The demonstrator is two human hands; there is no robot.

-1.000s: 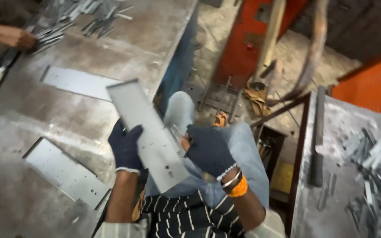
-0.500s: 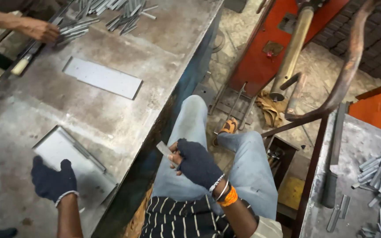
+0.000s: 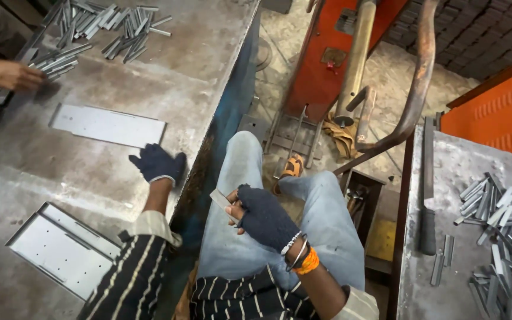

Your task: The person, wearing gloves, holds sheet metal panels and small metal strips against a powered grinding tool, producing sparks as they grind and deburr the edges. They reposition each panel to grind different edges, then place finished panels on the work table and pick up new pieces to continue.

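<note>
While the person sat beside the grey steel workbench (image 3: 208, 53), the left hand (image 3: 157, 164), gloved in dark blue knit fabric, was stretched over the bench's right edge with its fingers spread and nothing gripped, its fingertips just touching the near right corner of a flat rectangular sheet-metal plate (image 3: 108, 125) that was laid toward the middle of the benchtop. The right hand (image 3: 262, 214), likewise gloved, was held over the lap, closed around a small flat grey metal strip (image 3: 220, 198), whose free end was seen projecting to the left of the fingers. A slip was judged possible: the plate was met only at one corner, close to the bench's edge, so it could be dragged askew or tipped off toward the knees, and bare sheet edges could cut through thin knit. The strip, pinched only at one end, could be dropped onto the floor. A perforated folded sheet-metal tray (image 3: 60, 249) was set at the near left corner. Another person's bare hand (image 3: 10, 75) was rested at the far left edge beside a scatter of short metal strips (image 3: 99, 29).
</note>
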